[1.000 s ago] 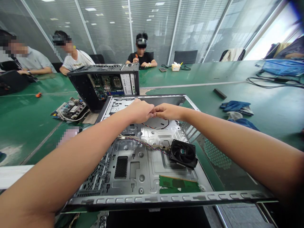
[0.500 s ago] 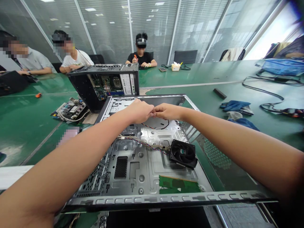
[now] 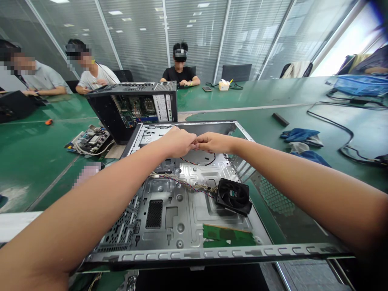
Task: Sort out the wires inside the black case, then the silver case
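An open metal computer case (image 3: 194,206) lies flat in front of me. Over its far half, my left hand (image 3: 181,142) and my right hand (image 3: 214,142) meet with fingertips pinched together. Whatever sits between those fingers is too small or hidden to make out. Just below them a thin dark cable (image 3: 209,162) curves across the metal. A bundle of twisted wires (image 3: 182,181) runs over the case floor to a square black cooling fan (image 3: 233,196). Nearer to me, green memory sticks (image 3: 228,234) rest on the bottom panel.
Behind on the left stands another computer case (image 3: 106,117), open-sided, with a motherboard (image 3: 91,139) beside it. Blue gloves (image 3: 301,137), a black cable (image 3: 336,125) and a blue basket (image 3: 362,85) are on the right. Several people sit across the green table (image 3: 257,103).
My hands stay pinched together in nearly the same place. On the right, the black cable has shifted along the table. Across from me, a person's orange tool has gone out of sight.
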Tool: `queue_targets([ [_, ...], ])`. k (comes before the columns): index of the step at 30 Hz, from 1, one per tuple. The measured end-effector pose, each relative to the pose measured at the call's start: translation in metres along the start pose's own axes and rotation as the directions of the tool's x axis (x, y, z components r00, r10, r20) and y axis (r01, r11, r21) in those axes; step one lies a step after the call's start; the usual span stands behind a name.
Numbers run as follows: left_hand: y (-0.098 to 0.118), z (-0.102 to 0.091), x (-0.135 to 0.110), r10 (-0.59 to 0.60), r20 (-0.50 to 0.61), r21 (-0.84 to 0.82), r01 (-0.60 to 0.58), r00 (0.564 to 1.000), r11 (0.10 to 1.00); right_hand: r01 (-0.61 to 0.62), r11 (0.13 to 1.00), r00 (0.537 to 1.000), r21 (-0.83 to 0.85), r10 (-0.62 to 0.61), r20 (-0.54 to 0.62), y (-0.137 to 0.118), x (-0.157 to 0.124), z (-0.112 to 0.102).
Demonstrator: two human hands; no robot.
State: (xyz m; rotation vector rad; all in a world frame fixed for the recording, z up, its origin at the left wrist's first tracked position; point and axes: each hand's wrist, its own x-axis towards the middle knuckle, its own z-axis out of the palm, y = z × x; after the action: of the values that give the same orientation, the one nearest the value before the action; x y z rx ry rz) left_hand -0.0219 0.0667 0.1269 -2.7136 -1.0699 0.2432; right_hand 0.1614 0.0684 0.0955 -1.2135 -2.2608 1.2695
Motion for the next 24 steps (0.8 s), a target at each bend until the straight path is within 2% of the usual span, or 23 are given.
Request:
queue_targets([
  [24,0.0003,-0.0021,-0.0004,0.005,0.015,-0.011,-0.005,1.0,1.0,-0.007,1.0,1.0,-0.002,0.007,0.005,0.0006,0.0,0.0001],
])
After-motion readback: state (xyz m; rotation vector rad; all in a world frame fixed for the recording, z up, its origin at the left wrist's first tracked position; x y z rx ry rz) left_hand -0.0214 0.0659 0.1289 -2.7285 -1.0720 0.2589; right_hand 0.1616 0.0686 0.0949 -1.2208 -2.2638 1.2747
